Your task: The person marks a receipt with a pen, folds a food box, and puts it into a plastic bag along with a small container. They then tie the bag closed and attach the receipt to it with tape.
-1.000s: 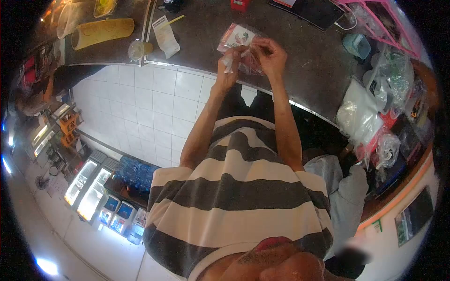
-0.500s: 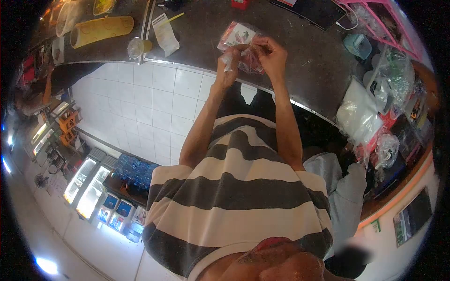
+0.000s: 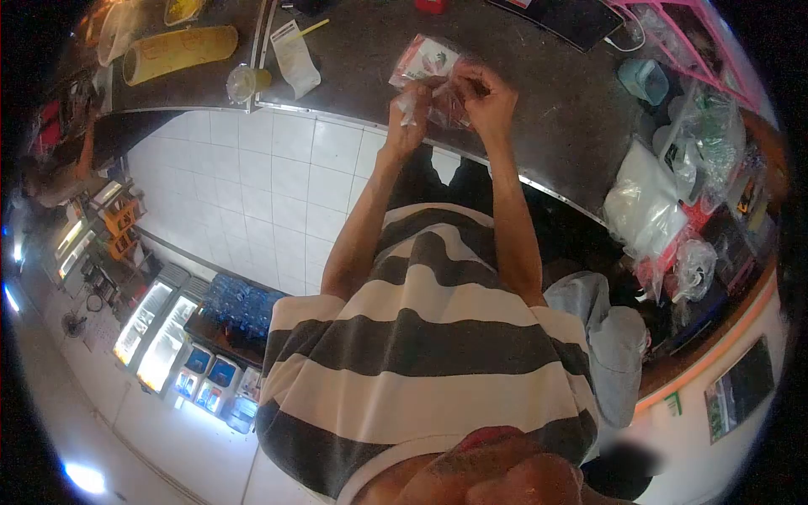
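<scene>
A clear plastic bag (image 3: pixel 452 109) with a white and red printed packet (image 3: pixel 431 61) inside it rests on the dark counter near its front edge. My left hand (image 3: pixel 407 116) is closed on the bag's gathered top. A crumpled whitish piece (image 3: pixel 409 108), perhaps plastic or tissue, shows against that hand. My right hand (image 3: pixel 490 101) pinches the bag from the other side, close to my left fingers. The fingertips partly hide the gathered plastic, so I cannot see whether it is knotted.
On the counter (image 3: pixel 362 50) lie a paper slip (image 3: pixel 295 63) with a yellow straw, a lidded plastic cup (image 3: pixel 242 84) and a yellow cylinder (image 3: pixel 181 55). Rightward are a blue-green container (image 3: pixel 644 81) and piled plastic bags (image 3: pixel 644 198). A person in grey clothing (image 3: pixel 614 345) is close by.
My hands stay on the bag, with the right fingers shifting slightly. The grey-clothed person at the right has changed position a little.
</scene>
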The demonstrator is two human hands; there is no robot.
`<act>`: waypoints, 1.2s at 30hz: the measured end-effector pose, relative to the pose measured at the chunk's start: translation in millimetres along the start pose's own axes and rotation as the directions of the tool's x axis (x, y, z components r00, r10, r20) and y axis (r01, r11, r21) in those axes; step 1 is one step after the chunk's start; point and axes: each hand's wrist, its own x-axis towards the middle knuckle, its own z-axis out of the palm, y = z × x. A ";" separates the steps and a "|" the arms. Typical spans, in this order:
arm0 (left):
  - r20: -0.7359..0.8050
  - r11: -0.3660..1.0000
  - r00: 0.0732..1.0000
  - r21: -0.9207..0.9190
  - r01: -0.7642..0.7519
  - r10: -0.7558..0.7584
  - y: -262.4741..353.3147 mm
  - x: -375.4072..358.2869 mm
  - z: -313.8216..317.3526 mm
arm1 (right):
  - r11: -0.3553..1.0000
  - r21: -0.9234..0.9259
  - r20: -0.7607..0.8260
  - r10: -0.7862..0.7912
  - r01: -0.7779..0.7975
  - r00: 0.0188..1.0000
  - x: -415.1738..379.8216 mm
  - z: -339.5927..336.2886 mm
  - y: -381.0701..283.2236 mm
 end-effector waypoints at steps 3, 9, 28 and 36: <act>0.007 0.999 0.999 0.010 -0.045 0.045 -4.5 0.7 -0.5 | 0.998 -0.021 -0.017 -0.052 0.052 0.998 0.2 0.8 3.5; -0.009 0.999 0.999 0.034 -0.036 0.037 7.8 -2.1 0.6 | 0.997 -0.053 0.089 -0.043 0.048 0.995 1.9 -2.1 -1.1; 0.007 0.980 0.999 0.193 -0.043 0.043 13.4 4.9 -1.3 | 0.944 -0.253 0.168 -0.172 0.211 0.971 45.3 -3.9 -6.5; 0.007 0.900 0.941 0.291 -0.325 0.337 -2.6 15.5 6.6 | 0.688 -0.447 0.569 -0.275 0.572 0.775 50.9 -27.2 -24.4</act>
